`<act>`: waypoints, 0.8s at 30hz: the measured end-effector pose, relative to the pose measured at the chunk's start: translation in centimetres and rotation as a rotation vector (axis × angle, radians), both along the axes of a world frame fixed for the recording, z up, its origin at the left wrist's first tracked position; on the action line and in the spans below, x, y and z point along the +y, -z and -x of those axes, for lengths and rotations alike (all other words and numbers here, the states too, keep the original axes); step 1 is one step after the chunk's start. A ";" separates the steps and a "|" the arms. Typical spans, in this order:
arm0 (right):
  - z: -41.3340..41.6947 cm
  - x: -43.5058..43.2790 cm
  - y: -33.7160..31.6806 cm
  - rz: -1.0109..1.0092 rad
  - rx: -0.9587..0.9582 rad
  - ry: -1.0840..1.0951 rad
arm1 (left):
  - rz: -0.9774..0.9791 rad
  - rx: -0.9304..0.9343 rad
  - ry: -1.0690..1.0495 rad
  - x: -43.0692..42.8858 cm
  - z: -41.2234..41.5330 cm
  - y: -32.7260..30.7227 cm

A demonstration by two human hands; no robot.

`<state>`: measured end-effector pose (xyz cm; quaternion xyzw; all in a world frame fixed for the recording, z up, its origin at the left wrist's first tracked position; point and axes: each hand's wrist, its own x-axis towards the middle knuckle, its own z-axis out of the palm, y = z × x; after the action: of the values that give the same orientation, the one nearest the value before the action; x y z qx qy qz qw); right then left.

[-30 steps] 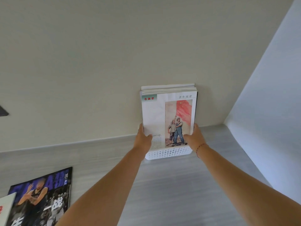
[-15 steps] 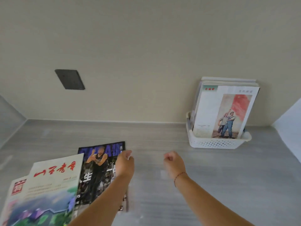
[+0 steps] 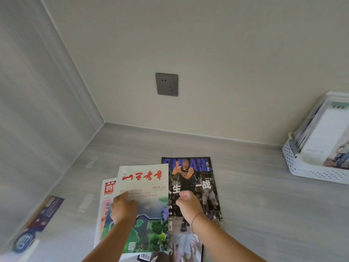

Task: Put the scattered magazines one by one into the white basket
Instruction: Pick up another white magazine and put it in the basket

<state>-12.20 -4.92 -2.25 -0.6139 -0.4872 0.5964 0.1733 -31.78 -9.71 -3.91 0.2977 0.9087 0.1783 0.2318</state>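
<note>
The white basket stands at the far right against the back wall, with several magazines upright in it. On the grey surface in front of me lie three overlapping magazines. A pale one with red calligraphy and a green landscape is on top. A dark basketball magazine lies to its right, and one with a red logo peeks out on the left. My left hand rests on the landscape cover with its fingers laid on the paper. My right hand hovers over the basketball magazine, loosely curled and holding nothing.
A grey wall socket sits on the back wall. A glossy side panel closes off the left and mirrors the magazines. Another cover with raised hands shows at the bottom edge. Bare grey surface lies between the magazines and the basket.
Both hands left the basket, where a magazine now stands, and came back to the left. My view swung left with them. My left hand has landed on the landscape magazine.
</note>
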 end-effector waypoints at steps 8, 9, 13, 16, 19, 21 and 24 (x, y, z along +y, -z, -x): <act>6.0 -0.5 0.5 0.153 0.052 0.155 | 0.025 -0.103 -0.118 -1.7 5.2 1.2; 6.2 -0.4 0.7 0.151 0.040 0.148 | -0.007 -0.187 -0.154 -1.6 5.7 1.3; 6.6 -0.2 1.5 0.151 -0.029 0.113 | -0.104 -0.487 -0.271 -1.2 6.7 1.4; 6.1 -0.2 1.4 0.134 -0.005 0.074 | -0.093 -0.539 -0.272 -0.7 6.3 1.5; 4.9 0.0 0.8 0.080 0.042 0.063 | -0.050 -0.430 -0.190 0.2 5.5 0.7; 3.6 0.5 0.3 0.052 0.057 0.071 | -0.067 -0.423 -0.136 1.0 4.6 -0.1; 0.9 1.5 -0.4 0.022 0.106 0.153 | -0.129 -0.527 -0.063 2.2 2.7 -0.8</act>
<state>-13.10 -3.45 -1.87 -0.6187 -0.4226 0.6184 0.2372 -34.51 -7.49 -3.16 0.2266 0.8127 0.3144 0.4352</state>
